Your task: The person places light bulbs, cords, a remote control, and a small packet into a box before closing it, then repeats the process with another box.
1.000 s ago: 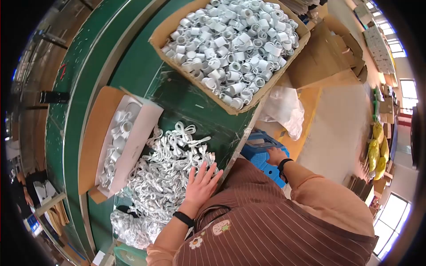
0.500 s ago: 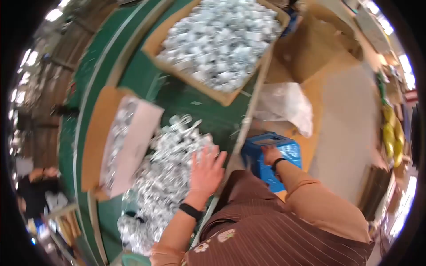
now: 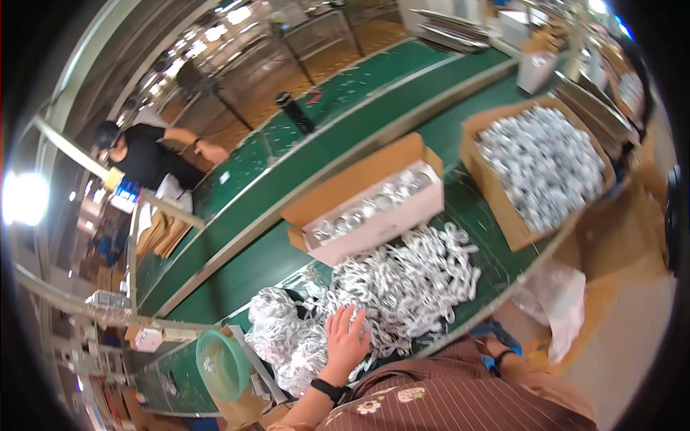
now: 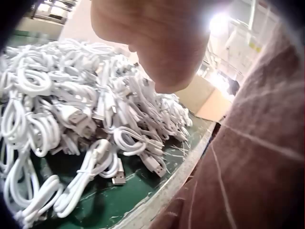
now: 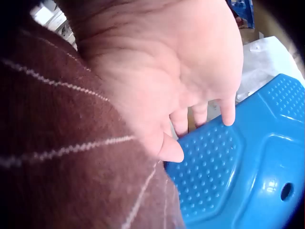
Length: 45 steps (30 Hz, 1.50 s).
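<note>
My left hand [image 3: 348,345], fingers spread, rests at the near edge of a heap of coiled white USB cables [image 3: 410,280] on the green work table. In the left wrist view the cables [image 4: 86,90] lie in bundles, with metal plugs showing at the near side. Low at my right side, my right hand [image 5: 176,62] grips a blue plastic stool [image 5: 205,176] by its edge, fingers going down over it. The stool has a dimpled top. Most of that hand is hidden by the apron in the head view.
Behind the cables stands a long carton [image 3: 366,237] of white parts. A larger cardboard box [image 3: 496,194] of white cylindrical pieces is at the right. A green basket [image 3: 223,366] and clear plastic bags [image 3: 277,323] sit at the left. Another person [image 3: 151,154] is across the table.
The head view has swung left, bringing the other person and green basket into fuller view. My left hand stays by the cables; the right hand stays at the stool, now mostly hidden.
</note>
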Each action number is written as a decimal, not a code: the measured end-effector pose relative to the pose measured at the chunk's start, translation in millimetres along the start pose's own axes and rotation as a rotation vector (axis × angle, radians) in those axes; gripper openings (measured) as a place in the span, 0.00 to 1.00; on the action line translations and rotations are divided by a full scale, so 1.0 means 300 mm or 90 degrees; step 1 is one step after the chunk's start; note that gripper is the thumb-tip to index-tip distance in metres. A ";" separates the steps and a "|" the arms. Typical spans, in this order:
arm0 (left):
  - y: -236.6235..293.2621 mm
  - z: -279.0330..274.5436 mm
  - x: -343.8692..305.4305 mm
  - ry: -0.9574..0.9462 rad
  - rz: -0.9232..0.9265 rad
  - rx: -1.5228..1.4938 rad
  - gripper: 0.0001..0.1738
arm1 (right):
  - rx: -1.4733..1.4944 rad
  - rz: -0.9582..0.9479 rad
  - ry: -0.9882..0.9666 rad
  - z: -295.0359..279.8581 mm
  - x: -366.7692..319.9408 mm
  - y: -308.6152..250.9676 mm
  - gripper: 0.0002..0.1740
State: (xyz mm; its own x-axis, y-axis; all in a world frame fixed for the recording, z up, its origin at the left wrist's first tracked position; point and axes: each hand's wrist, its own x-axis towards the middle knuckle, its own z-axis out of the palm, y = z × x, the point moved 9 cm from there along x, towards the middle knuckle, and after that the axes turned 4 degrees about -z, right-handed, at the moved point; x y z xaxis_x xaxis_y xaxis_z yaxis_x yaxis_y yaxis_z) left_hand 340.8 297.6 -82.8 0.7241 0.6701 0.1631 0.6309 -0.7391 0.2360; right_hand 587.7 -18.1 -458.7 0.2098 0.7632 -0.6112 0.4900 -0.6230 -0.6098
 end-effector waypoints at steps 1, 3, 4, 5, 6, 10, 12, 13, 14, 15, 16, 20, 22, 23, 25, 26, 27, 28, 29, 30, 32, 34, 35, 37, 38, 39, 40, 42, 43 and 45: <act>-0.064 -0.005 -0.015 0.016 -0.080 -0.009 0.29 | -0.026 -0.008 0.007 -0.084 -0.043 0.036 0.20; -0.183 0.008 -0.057 0.053 -0.224 -0.011 0.32 | -0.133 -0.033 0.271 -0.078 -0.008 0.424 0.23; -0.233 0.036 -0.083 0.062 -0.292 -0.046 0.32 | -0.142 -0.080 0.261 -0.217 0.101 0.248 0.23; -0.265 0.065 -0.107 0.065 -0.356 -0.089 0.33 | -0.143 -0.118 0.227 -0.269 0.207 0.196 0.23; -0.272 0.073 -0.109 0.083 -0.380 -0.077 0.33 | -0.144 -0.149 0.194 -0.313 0.290 0.153 0.23; -0.257 0.128 -0.067 0.025 -0.379 -0.059 0.32 | -0.143 -0.230 0.070 -0.451 0.457 -0.049 0.21; -0.248 0.128 -0.068 0.016 -0.384 -0.073 0.32 | -0.139 -0.255 0.009 -0.426 0.513 -0.018 0.21; -0.250 0.125 -0.069 0.021 -0.393 -0.066 0.32 | -0.133 -0.266 -0.019 -0.416 0.535 -0.018 0.21; -0.251 0.130 -0.072 0.012 -0.392 -0.063 0.31 | -0.124 -0.275 -0.043 -0.397 0.551 -0.018 0.20; -0.252 0.135 -0.068 0.002 -0.387 -0.061 0.31 | -0.114 -0.281 -0.064 -0.388 0.554 -0.046 0.20; -0.249 0.132 -0.067 0.010 -0.386 -0.055 0.31 | -0.105 -0.282 -0.085 -0.382 0.540 -0.063 0.20; -0.246 0.129 -0.067 0.028 -0.394 -0.056 0.30 | -0.083 -0.257 -0.137 -0.494 0.407 -0.141 0.19; -0.260 0.146 -0.080 0.040 -0.389 -0.048 0.29 | -0.071 -0.237 -0.141 -0.583 0.333 -0.195 0.18; -0.259 0.142 -0.082 0.038 -0.398 -0.045 0.29 | -0.066 -0.229 -0.147 -0.618 0.295 -0.223 0.18; -0.247 0.126 -0.074 0.050 -0.397 -0.069 0.29 | -0.061 -0.218 -0.167 -0.692 0.230 -0.291 0.17; -0.247 0.121 -0.073 0.061 -0.403 -0.072 0.29 | -0.062 -0.215 -0.178 -0.725 0.195 -0.325 0.17; -0.248 0.122 -0.074 0.069 -0.410 -0.075 0.29 | -0.062 -0.211 -0.189 -0.750 0.173 -0.359 0.17; -0.248 0.121 -0.076 0.085 -0.404 -0.075 0.29 | -0.059 -0.207 -0.200 -0.764 0.144 -0.391 0.16; -0.247 0.122 -0.079 0.086 -0.396 -0.083 0.29 | -0.053 -0.201 -0.211 -0.768 0.108 -0.420 0.16; -0.246 0.117 -0.079 0.103 -0.394 -0.065 0.28 | -0.049 -0.194 -0.219 -0.779 0.079 -0.443 0.16; -0.236 0.115 -0.076 0.152 -0.374 -0.038 0.28 | -0.048 -0.179 -0.232 -0.813 0.016 -0.474 0.15; -0.228 0.116 -0.074 0.167 -0.370 -0.037 0.27 | -0.047 -0.163 -0.255 -0.831 -0.044 -0.480 0.15; -0.226 0.113 -0.079 0.178 -0.374 -0.020 0.27 | -0.047 -0.156 -0.271 -0.830 -0.072 -0.475 0.15; -0.221 0.111 -0.082 0.197 -0.363 -0.020 0.27 | -0.044 -0.149 -0.308 -0.815 -0.125 -0.474 0.14; -0.214 0.107 -0.082 0.208 -0.359 -0.019 0.27 | -0.081 -0.094 -0.359 -0.804 -0.135 -0.433 0.17; -0.211 0.097 -0.081 0.223 -0.355 -0.014 0.26 | -0.120 -0.043 -0.408 -0.794 -0.137 -0.385 0.21; -0.212 0.095 -0.083 0.236 -0.346 -0.017 0.26 | -0.127 -0.049 -0.408 -0.779 -0.120 -0.317 0.21; -0.209 0.095 -0.084 0.264 -0.335 -0.011 0.25 | -0.134 -0.116 -0.478 -0.736 -0.130 -0.249 0.22; -0.206 0.091 -0.085 0.268 -0.338 -0.016 0.25 | -0.144 -0.117 -0.482 -0.737 -0.146 -0.260 0.22; -0.215 0.104 -0.091 0.279 -0.338 -0.026 0.25 | -0.276 -0.128 -0.417 -0.778 -0.205 -0.488 0.17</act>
State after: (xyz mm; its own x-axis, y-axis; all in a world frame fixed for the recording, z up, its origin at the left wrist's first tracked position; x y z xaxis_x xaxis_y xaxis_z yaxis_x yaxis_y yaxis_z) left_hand 289.1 324.9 -132.2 0.1343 0.9127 0.3858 0.8519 -0.3053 0.4256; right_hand 700.6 66.2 -213.9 -0.3894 0.5146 -0.7639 0.7783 -0.2597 -0.5716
